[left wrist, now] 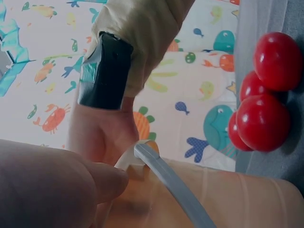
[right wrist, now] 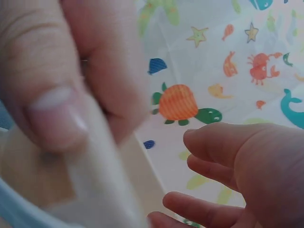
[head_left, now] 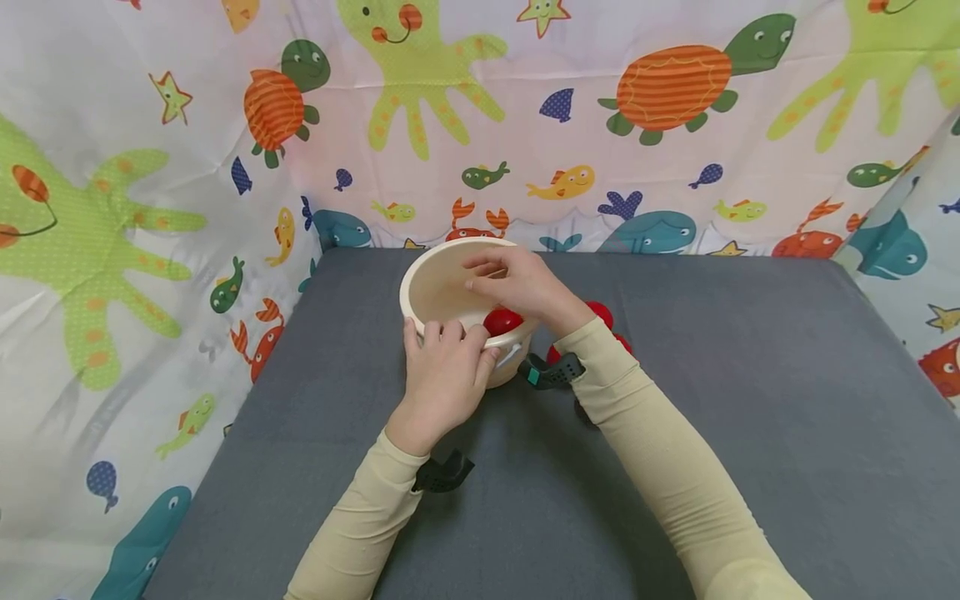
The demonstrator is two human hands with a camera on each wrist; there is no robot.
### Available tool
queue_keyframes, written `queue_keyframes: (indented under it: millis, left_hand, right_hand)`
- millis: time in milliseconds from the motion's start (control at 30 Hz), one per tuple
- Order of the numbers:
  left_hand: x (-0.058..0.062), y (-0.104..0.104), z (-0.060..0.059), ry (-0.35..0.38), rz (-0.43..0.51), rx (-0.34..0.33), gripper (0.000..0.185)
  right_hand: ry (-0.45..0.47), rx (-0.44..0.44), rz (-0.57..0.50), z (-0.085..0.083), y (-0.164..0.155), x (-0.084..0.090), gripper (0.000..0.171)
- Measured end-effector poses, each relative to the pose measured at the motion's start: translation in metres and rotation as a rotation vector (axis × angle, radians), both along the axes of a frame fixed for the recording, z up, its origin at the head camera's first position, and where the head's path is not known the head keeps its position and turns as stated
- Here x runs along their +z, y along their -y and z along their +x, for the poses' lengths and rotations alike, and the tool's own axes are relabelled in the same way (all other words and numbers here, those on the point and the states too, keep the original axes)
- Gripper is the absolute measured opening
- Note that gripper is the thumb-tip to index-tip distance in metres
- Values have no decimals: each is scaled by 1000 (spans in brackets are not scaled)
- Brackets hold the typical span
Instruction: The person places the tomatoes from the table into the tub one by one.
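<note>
A cream bucket (head_left: 429,287) stands near the back of the table, its mouth facing up. My left hand (head_left: 446,375) grips its near rim, fingers over the edge and thumb on the outside. Over the bucket's mouth is my right hand (head_left: 519,283), its fingers loosely bent with nothing between them, as the right wrist view also shows. Inside the bucket lies a shiny red ball (head_left: 502,321), partly hidden by the rim. A pale grey handle (left wrist: 175,183) hangs down the bucket's outer side.
Several shiny red balls (left wrist: 278,61) lie clustered on the grey table (head_left: 750,417) right of the bucket, partly behind my right forearm in the head view. A small dark thing (head_left: 583,412) shows beneath that forearm. A sea-animal curtain (head_left: 570,50) encloses the back and sides.
</note>
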State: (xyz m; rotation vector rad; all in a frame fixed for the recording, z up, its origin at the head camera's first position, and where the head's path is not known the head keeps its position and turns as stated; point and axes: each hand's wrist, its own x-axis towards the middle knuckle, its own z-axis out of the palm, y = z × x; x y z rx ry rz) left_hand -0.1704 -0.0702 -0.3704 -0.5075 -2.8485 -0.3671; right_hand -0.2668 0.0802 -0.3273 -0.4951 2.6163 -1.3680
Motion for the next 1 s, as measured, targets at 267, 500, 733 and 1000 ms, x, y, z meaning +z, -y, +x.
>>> queue_keyframes:
  millis: [267, 500, 733, 1000]
  left_hand:
    - [0, -1, 1, -9, 15, -1, 25]
    - [-1, -1, 2, -29, 21, -1, 21]
    - [0, 1, 1, -9, 34, 5, 22]
    - [0, 0, 1, -15, 32, -2, 21]
  right_hand:
    - [-23, -81, -69, 11, -43, 26, 43]
    - [-64, -203, -82, 24, -103, 39, 45]
    - [-88, -283, -129, 36, -153, 35, 49]
    - [-122, -403, -143, 48, -187, 6, 55]
